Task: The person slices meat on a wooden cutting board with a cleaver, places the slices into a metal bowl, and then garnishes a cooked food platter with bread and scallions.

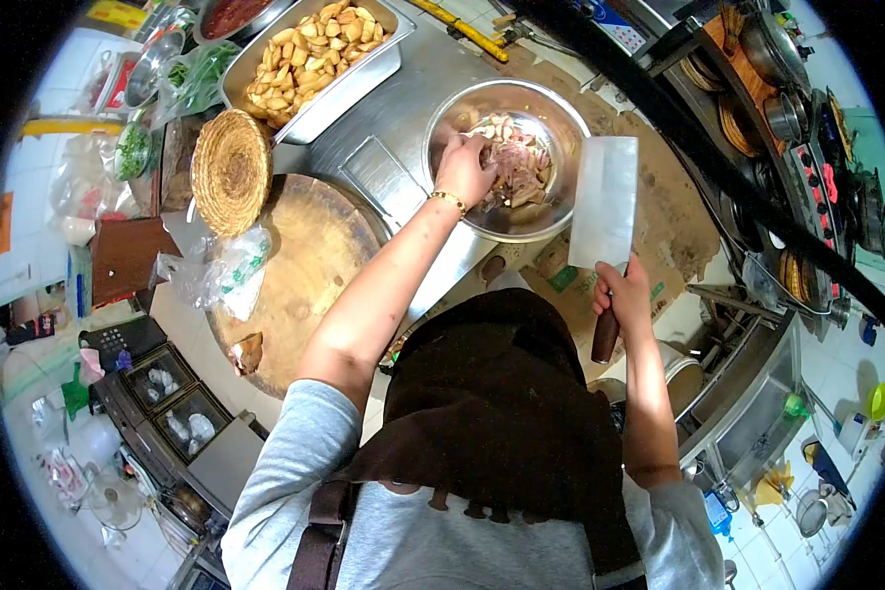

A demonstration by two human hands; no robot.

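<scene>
My right hand [621, 292] is wrapped round the dark wooden handle of a cleaver [605, 202]. Its broad blade points up, beside the right rim of a large steel bowl [442, 197]. Inside the bowl lie pinkish chopped pieces [516, 167] that look like meat, among pale pieces. My left hand [465, 169], with a gold bracelet at the wrist, reaches over the bowl's left side. Its fingers are curled in against the pieces; what they hold is hidden.
Left of the bowl stands a round wooden chopping block [310, 256], with a plastic bag [228, 270] and a woven straw round [231, 172] at its edge. A steel tray [364, 84] of tan chunks sits behind. A black bar [698, 147] crosses the view at right.
</scene>
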